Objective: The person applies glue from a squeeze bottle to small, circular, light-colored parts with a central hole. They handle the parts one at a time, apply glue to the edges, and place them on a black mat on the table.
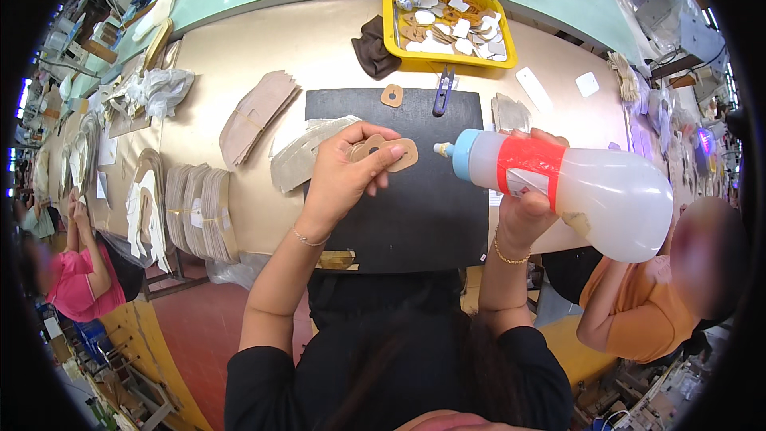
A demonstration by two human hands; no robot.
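Note:
My left hand point(357, 161) pinches a few small tan leather tabs point(405, 156), fanned out, with slots cut in them. My right hand point(530, 211) is wrapped round a squeeze bottle point(613, 199) of translucent plastic with a pale blue cap and a red band. The bottle lies nearly level, its nozzle pointing left toward the tabs but apart from them. Both hands are above a black mat point(431, 227). Another tan tab point(391, 96) lies at the mat's far edge, beside purple-handled thread snips point(444, 94). Grey curved pieces point(299, 161) lie partly behind my left hand.
A yellow tray point(451, 61) of small cut pieces stands at the back, next to a dark brown cloth point(373, 49). Stacks of curved panels point(259, 116) and bundled pieces point(199, 211) lie left. White cards point(533, 89) lie right. Other people sit at both sides.

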